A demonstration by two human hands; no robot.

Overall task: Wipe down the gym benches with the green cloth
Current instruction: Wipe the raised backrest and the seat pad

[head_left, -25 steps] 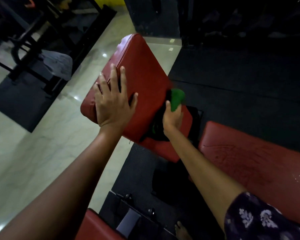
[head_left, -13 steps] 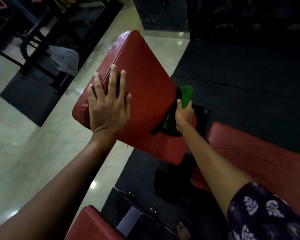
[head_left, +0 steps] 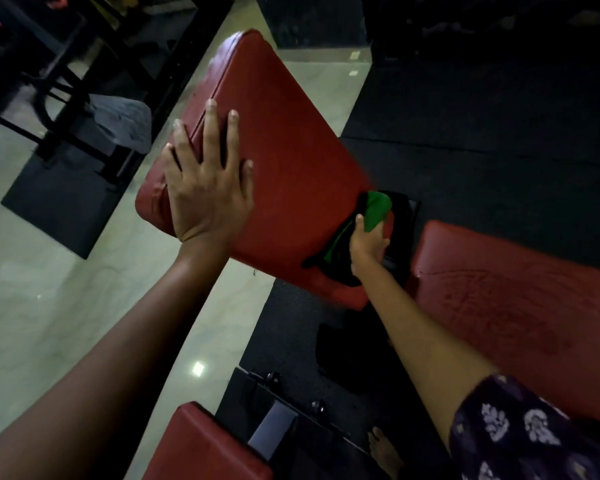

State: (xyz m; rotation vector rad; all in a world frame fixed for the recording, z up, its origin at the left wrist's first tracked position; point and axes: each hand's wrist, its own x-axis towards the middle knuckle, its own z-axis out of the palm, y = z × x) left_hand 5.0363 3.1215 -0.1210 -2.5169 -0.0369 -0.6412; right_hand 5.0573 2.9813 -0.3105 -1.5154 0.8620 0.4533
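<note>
A left hand [head_left: 207,188], fingers spread, presses flat on the near left corner of a tilted red pad [head_left: 284,161] while the right hand [head_left: 368,244] grips a green cloth [head_left: 376,211] against its right edge.

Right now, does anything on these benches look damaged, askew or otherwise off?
One thing: the flat red pad on the right shows a web of fine crack-like lines and pale specks, so it looks worn or dirty. The tilted red pad under the left hand looks intact; the right hand grips the green cloth at its edge.
</note>
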